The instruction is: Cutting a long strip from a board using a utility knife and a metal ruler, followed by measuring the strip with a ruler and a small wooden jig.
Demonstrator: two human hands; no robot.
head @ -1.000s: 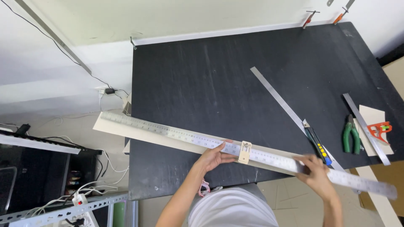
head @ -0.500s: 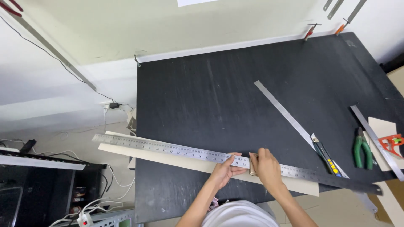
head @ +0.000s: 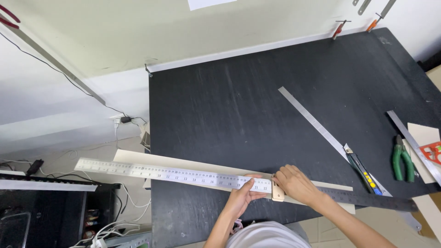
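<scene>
Spanning a black tabletop [head: 229, 105] by a pale wall: long ruler [head: 174, 174] over wood strip [head: 193, 163]; left hand [head: 243, 195] fingers flat on ruler, right hand [head: 296, 183] fingers pinching a small tan block [head: 277, 193]; strip's far end cut off.

A matte black rectangular worktable [head: 239, 105] stands against a pale cream wall [head: 138, 32]. Left of it, grey floor [head: 69, 156] carries loose black and white cables [head: 59, 170].

Both hands [head: 271, 190] on long ruler [head: 174, 173]
</scene>
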